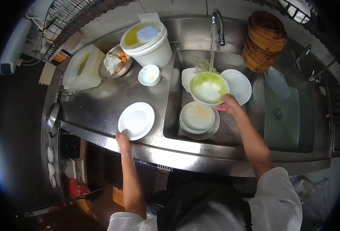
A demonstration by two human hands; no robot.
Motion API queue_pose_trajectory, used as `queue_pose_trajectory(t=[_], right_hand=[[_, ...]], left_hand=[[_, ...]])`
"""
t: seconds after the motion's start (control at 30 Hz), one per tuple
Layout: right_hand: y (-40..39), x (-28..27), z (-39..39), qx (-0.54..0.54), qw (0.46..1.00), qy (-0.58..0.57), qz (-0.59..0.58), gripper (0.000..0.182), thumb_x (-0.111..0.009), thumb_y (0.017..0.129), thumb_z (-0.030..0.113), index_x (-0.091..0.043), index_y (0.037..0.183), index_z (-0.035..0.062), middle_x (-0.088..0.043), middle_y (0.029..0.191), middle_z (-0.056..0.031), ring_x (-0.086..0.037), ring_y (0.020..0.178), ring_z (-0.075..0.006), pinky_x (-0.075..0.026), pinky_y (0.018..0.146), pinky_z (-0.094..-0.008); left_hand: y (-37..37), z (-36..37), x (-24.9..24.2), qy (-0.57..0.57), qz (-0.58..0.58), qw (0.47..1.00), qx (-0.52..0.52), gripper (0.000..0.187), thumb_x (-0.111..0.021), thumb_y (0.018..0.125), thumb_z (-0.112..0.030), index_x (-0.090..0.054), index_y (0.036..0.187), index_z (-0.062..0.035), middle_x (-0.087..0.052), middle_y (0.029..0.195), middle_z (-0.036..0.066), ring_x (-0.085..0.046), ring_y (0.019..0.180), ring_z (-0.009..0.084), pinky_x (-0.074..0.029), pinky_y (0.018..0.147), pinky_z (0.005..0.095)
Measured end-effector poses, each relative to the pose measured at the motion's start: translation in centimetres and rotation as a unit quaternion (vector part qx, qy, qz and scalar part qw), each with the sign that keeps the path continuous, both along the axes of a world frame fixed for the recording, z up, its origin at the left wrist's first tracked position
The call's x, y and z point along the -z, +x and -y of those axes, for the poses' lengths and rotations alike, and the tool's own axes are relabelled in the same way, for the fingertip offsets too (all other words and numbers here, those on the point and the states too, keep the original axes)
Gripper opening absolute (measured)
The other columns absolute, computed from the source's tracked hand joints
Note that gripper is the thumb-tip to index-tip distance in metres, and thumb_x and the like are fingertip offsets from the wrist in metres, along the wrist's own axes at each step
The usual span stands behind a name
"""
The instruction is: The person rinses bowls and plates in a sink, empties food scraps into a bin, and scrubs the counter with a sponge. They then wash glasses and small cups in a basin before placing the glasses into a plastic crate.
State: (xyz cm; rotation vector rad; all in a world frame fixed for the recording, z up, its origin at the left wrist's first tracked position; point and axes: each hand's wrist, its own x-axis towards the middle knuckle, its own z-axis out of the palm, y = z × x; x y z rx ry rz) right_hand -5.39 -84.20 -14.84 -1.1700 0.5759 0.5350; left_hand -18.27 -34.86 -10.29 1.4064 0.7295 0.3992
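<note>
My right hand (228, 104) grips the rim of a white bowl (207, 92) with green inside, tilted under the running tap (217, 27). Water from the tap falls into the bowl and splashes at its far edge. Below it, in the sink, sits a stack of white plates and bowls (197, 117), the top one with brownish residue. White plates (237, 85) lie to its right, and a white dish (188, 78) is partly hidden behind the bowl. On the steel counter to the left, my left hand (124, 139) holds the near edge of a white plate (137, 120).
A white bucket (150, 54) with yellowish liquid and a blue sponge stands behind. Near it are a small bowl (149, 75), a metal bowl of scraps (107, 73) and a plastic tub (83, 69). Bamboo steamers (263, 42) stand behind the sinks; a second basin (289, 119) holds water.
</note>
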Motion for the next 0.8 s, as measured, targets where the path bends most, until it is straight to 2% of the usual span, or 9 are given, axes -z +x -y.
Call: queue_pose_trajectory(t=[0.07,0.1,0.17,0.27,0.3,0.43,0.53,0.63,0.8], right_hand=[[-0.6,-3.0,2.6,-0.049,0.993,-0.105,0.011,0.042,-0.043,0.084,0.008,-0.04,0.122,-0.0089,-0.062,0.097,-0.0284,-0.065,0.088,-0.0422,-0.058,0.077,-0.0493],[-0.8,-4.3,3.3,-0.097,0.949,-0.294,0.061,0.042,-0.045,0.083,0.008,-0.04,0.121,-0.0087,-0.063,0.095,-0.0284,-0.066,0.087,-0.0414,-0.057,0.077,-0.0479],[-1.6,-6.5,4.7,-0.182,0.744,-0.626,0.148,0.041,-0.048,0.083,0.007,-0.042,0.121,-0.0081,-0.064,0.092,-0.0284,-0.066,0.086,-0.0397,-0.056,0.076,-0.045],[-2.6,-9.5,6.5,-0.319,0.58,-0.721,0.203,0.039,-0.049,0.085,0.007,-0.044,0.121,-0.0069,-0.066,0.091,-0.0264,-0.067,0.084,-0.0372,-0.053,0.074,-0.0438],[-2.5,-8.7,7.3,-0.355,0.561,-0.72,0.203,0.038,-0.046,0.088,0.008,-0.043,0.124,-0.0048,-0.067,0.091,-0.0251,-0.066,0.085,-0.038,-0.053,0.072,-0.0474],[-3.8,-2.4,9.6,-0.418,0.537,-0.71,0.183,0.03,-0.043,0.091,0.011,-0.056,0.115,-0.0022,-0.069,0.088,-0.0192,-0.068,0.083,-0.0327,-0.053,0.071,-0.0433],[-5.1,1.8,9.8,-0.474,0.523,-0.689,0.163,0.03,-0.04,0.093,0.014,-0.059,0.113,-0.0005,-0.069,0.089,-0.0197,-0.068,0.083,-0.0323,-0.053,0.074,-0.0449],[-6.2,6.3,9.7,-0.454,0.568,-0.669,0.153,0.036,-0.033,0.098,0.019,-0.063,0.108,0.0028,-0.07,0.093,-0.0155,-0.068,0.085,-0.0326,-0.053,0.075,-0.0452],[-7.3,10.7,10.0,-0.464,0.598,-0.649,0.077,0.034,-0.041,0.092,0.014,-0.055,0.122,0.0057,-0.069,0.1,-0.0156,-0.067,0.092,-0.0318,-0.054,0.075,-0.0431]], left_hand=[[-0.1,2.3,-2.1,0.0,-0.002,0.999,0.054,0.036,-0.047,0.081,0.004,-0.049,0.117,0.0065,-0.061,0.105,0.017,-0.062,0.095,0.0238,-0.05,0.085,0.0342],[0.1,3.4,-2.8,0.001,-0.007,0.997,0.072,0.037,-0.048,0.081,0.004,-0.049,0.118,0.0065,-0.061,0.106,0.016,-0.061,0.096,0.0233,-0.049,0.085,0.0338],[0.6,5.6,-4.0,0.002,-0.022,0.993,0.112,0.039,-0.049,0.081,0.003,-0.048,0.12,0.0067,-0.061,0.108,0.016,-0.061,0.097,0.0223,-0.048,0.086,0.033],[2.2,9.8,-6.6,0.067,-0.058,0.968,0.235,0.049,-0.05,0.084,0.002,-0.04,0.132,0.005,-0.059,0.115,0.017,-0.06,0.101,0.0226,-0.049,0.087,0.0336],[3.0,11.7,-7.3,0.062,-0.063,0.963,0.253,0.05,-0.051,0.084,0.003,-0.041,0.133,0.0038,-0.059,0.115,0.017,-0.06,0.101,0.0224,-0.05,0.085,0.0331],[7.5,18.3,-5.4,0.045,-0.083,0.943,0.319,0.052,-0.055,0.083,-0.002,-0.043,0.133,-0.0044,-0.059,0.112,0.013,-0.063,0.095,0.022,-0.056,0.068,0.0343],[12.2,22.8,-0.2,-0.009,-0.096,0.934,0.344,0.048,-0.053,0.081,0.0,-0.042,0.127,-0.0004,-0.057,0.116,0.016,-0.064,0.094,0.0255,-0.059,0.062,0.0355],[15.3,28.6,2.4,-0.017,-0.14,0.928,0.344,0.047,-0.053,0.078,0.002,-0.042,0.124,-0.0006,-0.057,0.113,0.016,-0.065,0.089,0.0275,-0.059,0.056,0.0378],[17.4,35.5,7.7,-0.064,-0.184,0.918,0.346,0.051,-0.053,0.081,-0.001,-0.04,0.131,-0.0031,-0.057,0.113,0.016,-0.065,0.088,0.0273,-0.059,0.057,0.0388]])
